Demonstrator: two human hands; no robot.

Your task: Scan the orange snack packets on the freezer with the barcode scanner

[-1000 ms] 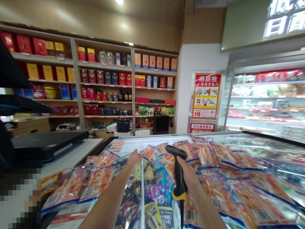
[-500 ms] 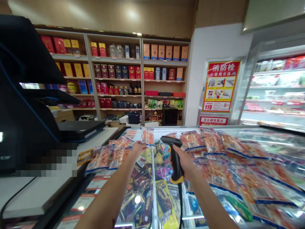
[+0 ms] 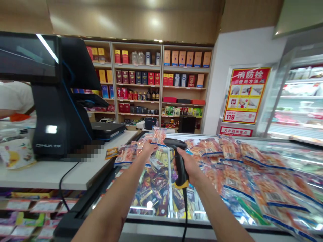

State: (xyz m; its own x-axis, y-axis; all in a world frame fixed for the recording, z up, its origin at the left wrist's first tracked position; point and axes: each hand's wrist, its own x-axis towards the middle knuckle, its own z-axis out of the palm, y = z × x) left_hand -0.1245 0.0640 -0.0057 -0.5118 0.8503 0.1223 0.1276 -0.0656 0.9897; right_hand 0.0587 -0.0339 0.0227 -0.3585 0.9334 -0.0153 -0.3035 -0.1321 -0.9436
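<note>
My right hand [image 3: 188,164] is wrapped round the handle of a black and yellow barcode scanner [image 3: 181,164], whose cord hangs down toward me. Reaching farther forward, my left hand [image 3: 149,148] grips the lower edge of a clear, blue-edged packet of orange-pink food [image 3: 158,135], held up just left of the scanner head. Under both arms lies the glass top of a chest freezer [image 3: 169,188], with wrapped ice creams showing through it. Similar packets [image 3: 228,178] are heaped on the glass to the right, and a smaller group [image 3: 126,154] lies at the left.
A checkout terminal [image 3: 63,101] stands on the white counter [image 3: 101,164] at left, with a cable trailing over the edge. A person in a white top [image 3: 17,97] is partly visible behind it. Shelves of boxed bottles [image 3: 137,77] line the back wall; a lit fridge [image 3: 302,101] is at right.
My view has turned left and down, bringing more of the counter and terminal into sight. Both hands keep their holds; the scanner head has come closer to the packet.
</note>
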